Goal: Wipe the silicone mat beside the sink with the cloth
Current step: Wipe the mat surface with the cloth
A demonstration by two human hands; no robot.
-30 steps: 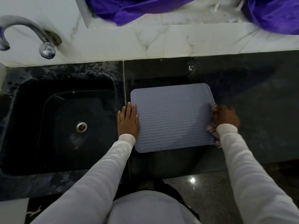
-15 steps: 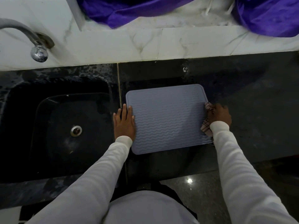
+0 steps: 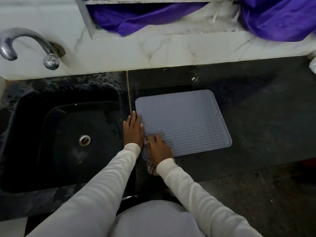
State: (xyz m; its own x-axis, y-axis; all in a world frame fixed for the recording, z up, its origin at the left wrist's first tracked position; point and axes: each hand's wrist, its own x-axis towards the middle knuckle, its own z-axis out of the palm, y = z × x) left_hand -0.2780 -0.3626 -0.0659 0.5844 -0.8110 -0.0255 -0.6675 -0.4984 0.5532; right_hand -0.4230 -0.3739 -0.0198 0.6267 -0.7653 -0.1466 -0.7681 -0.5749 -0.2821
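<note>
Two hands are working at the mat's near-left corner, side by side and almost touching. Fingers (image 3: 154, 138) of the right hand (image 3: 159, 148) are lying flat and close together, pressing the checked pink-and-white cloth (image 3: 151, 165) down onto the corner; they are pinching nothing, and the cloth's tail is trailing out under the wrist toward the table's near edge. Just to its left, the left hand (image 3: 133, 130) is resting flat with its fingers (image 3: 135, 119) together, straddling the mat's left edge and, in my judgement, pinning it in place.

Outward from the cloth, the grey-blue rectangular silicone mat with a wavy ribbed surface (image 3: 185, 121) is lying on the black stone table (image 3: 265, 125), close beside the black sink (image 3: 77, 134). Nearly all of its bare surface is stretching away right and toward the far edge from the right fingers, with its long axis running left to right, slightly skewed. So the coming stroke is probably heading rightward across the ribs, and the right hand, already on the cloth, is the nearer one to make it.
</note>
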